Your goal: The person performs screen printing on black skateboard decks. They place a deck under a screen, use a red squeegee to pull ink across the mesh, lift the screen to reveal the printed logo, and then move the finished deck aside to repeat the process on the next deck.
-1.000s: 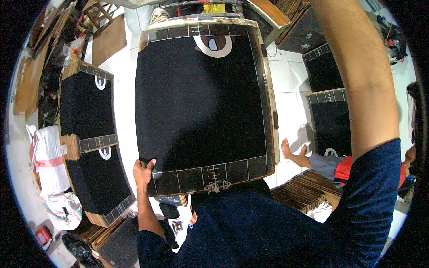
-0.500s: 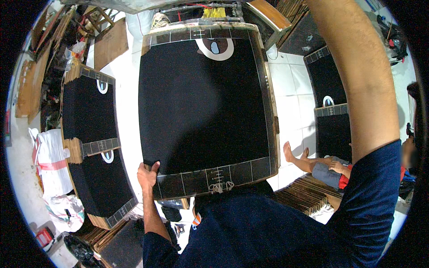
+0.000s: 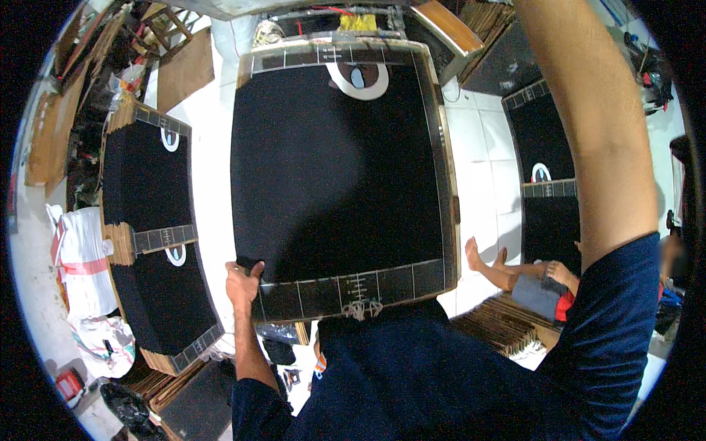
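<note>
A large board (image 3: 393, 287) with dark, white-lined margins lies in front of me. Black cloth (image 3: 331, 184) covers most of it, with a white, brown and blue eye-shaped print (image 3: 376, 87) at its far edge. My left hand (image 3: 241, 285) grips the board's near left corner, thumb on top and the other fingers mostly hidden at the edge. A bundle of pale cord (image 3: 363, 309) sits at the middle of the near margin. My right forearm (image 3: 610, 140) reaches up past the top of the picture, so that hand is out of sight.
Similar boards with black cloth (image 3: 147, 176) stand in a row on the left; more cloth-covered boards (image 3: 540, 132) are on the right. Another person's bare legs (image 3: 494, 270) rest on the white tiles at right, beside stacked boards (image 3: 491, 323). A white sack (image 3: 88, 268) lies far left.
The view has shifted slightly. My left hand keeps its grip on the board's corner, and my right arm stays raised. The seated person on the right has moved a little.
</note>
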Available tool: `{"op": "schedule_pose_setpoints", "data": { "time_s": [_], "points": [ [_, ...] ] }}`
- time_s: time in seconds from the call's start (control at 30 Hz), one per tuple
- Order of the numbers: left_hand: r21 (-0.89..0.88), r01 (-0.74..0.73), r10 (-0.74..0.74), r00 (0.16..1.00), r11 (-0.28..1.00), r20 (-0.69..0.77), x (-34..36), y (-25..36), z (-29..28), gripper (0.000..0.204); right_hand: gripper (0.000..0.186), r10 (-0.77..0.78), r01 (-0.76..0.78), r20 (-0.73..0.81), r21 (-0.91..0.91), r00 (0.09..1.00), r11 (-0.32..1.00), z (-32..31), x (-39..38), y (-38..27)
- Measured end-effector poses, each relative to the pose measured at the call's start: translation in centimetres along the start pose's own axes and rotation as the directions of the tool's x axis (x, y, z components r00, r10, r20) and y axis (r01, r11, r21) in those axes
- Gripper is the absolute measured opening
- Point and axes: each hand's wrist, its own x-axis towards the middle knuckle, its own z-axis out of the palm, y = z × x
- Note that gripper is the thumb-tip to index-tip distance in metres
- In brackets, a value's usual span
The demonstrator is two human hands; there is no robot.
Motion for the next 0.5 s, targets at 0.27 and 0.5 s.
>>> {"op": "schedule_pose_setpoints", "data": {
  "time_s": [0.27,0.5],
  "points": [
    [0.001,-0.038,0.038,0.998,0.999,0.049,1.8,-0.9,2.4,0.076,0.069,0.053,-0.057,0.063,0.062,0.997,0.996,-1.0,-0.8,-0.7],
    [0.01,-0.316,0.314,0.94,0.949,-0.135,10.1,12.7,-1.0,0.097,0.053,0.055,-0.06,0.061,0.096,0.997,0.994,-1.4,-0.7,-0.8]
  ]
}}
